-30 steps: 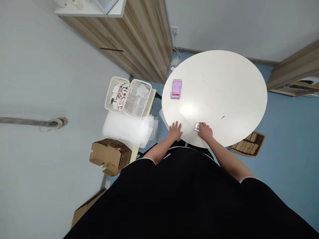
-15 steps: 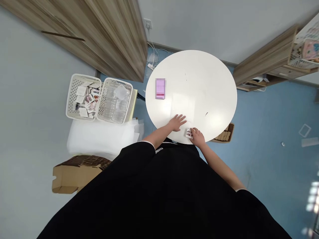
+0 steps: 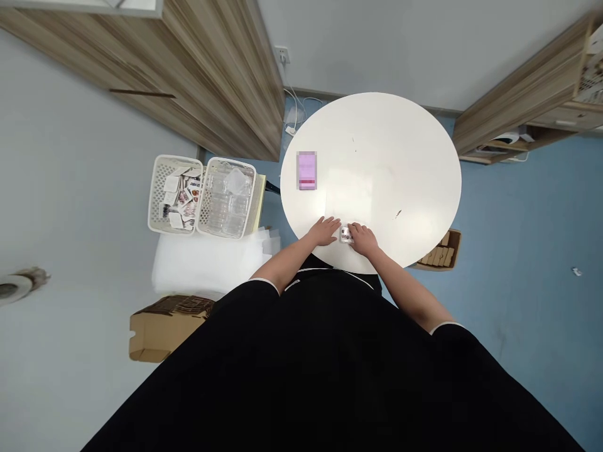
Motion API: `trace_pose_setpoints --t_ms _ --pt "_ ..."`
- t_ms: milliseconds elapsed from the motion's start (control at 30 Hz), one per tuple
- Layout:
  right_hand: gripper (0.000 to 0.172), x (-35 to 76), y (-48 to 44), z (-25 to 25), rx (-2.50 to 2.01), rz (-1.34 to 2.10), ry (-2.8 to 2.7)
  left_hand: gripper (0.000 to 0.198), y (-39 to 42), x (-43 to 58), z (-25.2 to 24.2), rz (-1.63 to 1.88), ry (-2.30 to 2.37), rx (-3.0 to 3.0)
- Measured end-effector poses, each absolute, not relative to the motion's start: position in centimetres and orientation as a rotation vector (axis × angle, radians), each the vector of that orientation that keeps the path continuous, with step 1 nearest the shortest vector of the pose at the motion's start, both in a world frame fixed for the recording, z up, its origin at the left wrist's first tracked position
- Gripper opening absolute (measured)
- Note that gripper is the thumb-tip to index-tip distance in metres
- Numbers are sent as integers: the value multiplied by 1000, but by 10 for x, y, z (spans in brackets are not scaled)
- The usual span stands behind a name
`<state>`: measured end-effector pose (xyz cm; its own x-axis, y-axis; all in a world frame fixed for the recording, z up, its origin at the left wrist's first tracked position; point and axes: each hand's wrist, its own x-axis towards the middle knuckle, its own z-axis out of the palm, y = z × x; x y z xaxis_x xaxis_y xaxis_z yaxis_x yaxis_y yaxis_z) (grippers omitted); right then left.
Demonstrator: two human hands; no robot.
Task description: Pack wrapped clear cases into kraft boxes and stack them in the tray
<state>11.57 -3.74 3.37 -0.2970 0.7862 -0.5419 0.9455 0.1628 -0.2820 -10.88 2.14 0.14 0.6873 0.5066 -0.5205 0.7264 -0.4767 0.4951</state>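
- Item: small clear packet with dark printed pictures; fine detail too small to read. Lies on the near edge of the table, between the two hands.
- Right hand: palm down, fingers curled together over the packet's right side, clamped on it.
- Left hand: open, palm down and flat on the tabletop, fingers apart, fingertips just beside the packet's left side. The two hands are close but not touching each other.
- Support: round white table, with a few small dark marks on its surface.
- On table: pink rectangular item, pixelated and unreadable, near the far left edge, well apart from both hands.
- Left of table: two white plastic mesh baskets side by side on a pale yellow surface. The left basket holds printed white cards; the right basket holds clear plastic packaging.
- Below baskets: stack of white translucent sheets.
- Lower left: flattened cardboard boxes, stacked.
- Lower right, on the blue floor: shallow cardboard tray holding small kraft-brown boxes, partly under the table edge.
- Background: two wood-grain cabinets; wall socket with white cable below it.
- Wearer: black short-sleeved top with white trim.
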Motion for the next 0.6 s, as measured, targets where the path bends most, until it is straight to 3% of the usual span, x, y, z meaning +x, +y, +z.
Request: trace_pose_setpoints --t_ms 167,333,467,600 --pt "81 103 -28 20 1652 -929 2171 88 22 -108 7 -369 994 2124" --pt "86 102 -38 10 1718 -997 2162 83 13 -103 2 -365 1043 2182" --pt "70 119 -58 2 2210 -1133 1942 79 9 -100 1 -360 1081 2192" --pt "63 137 -68 -5 2805 -1258 1279 86 10 -98 2 -396 1061 2164"
